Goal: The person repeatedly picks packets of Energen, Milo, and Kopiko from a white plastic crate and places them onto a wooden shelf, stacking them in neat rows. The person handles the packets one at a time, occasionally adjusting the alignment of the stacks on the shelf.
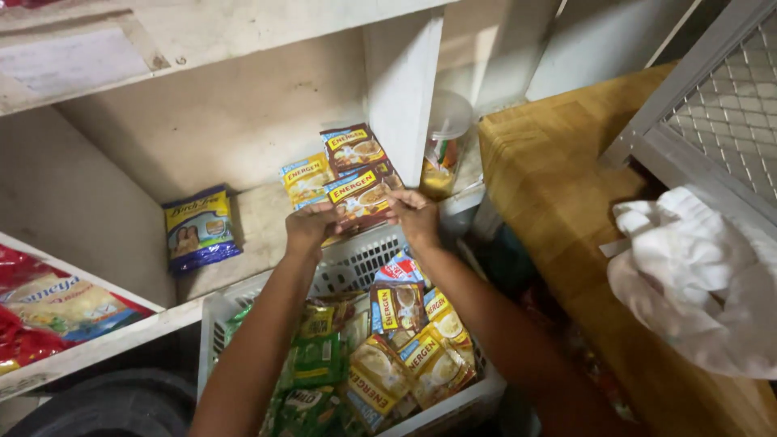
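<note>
Left hand: we are seeing its grip closing on the left edge of a brown sachet, fingers curled round it and thumb pressing the front.
Right hand: its grip is pinching the same sachet at the right edge, fingers folded tight, nothing else in it.
Brown sachet: it is being held flat between both hands, just above the back rim of the basket and at the front edge of the shelf.
Sachets behind: a second brown sachet and a yellow sachet are standing on the shelf, leaning against the white upright divider, right behind the held one.
Blue packet: it is sitting further left on the same shelf, propped against the back wall, well apart from the hands.
White basket: it is sitting below the hands, holding yellow and brown sachets on the right and green sachets on the left.
Red bag: it is lying on a lower shelf at far left.
Wooden worktop: it is running along the right, with a crumpled white cloth beside a grey mesh frame.
Plastic cup: it is standing beyond the divider; we cannot tell its contents.
</note>
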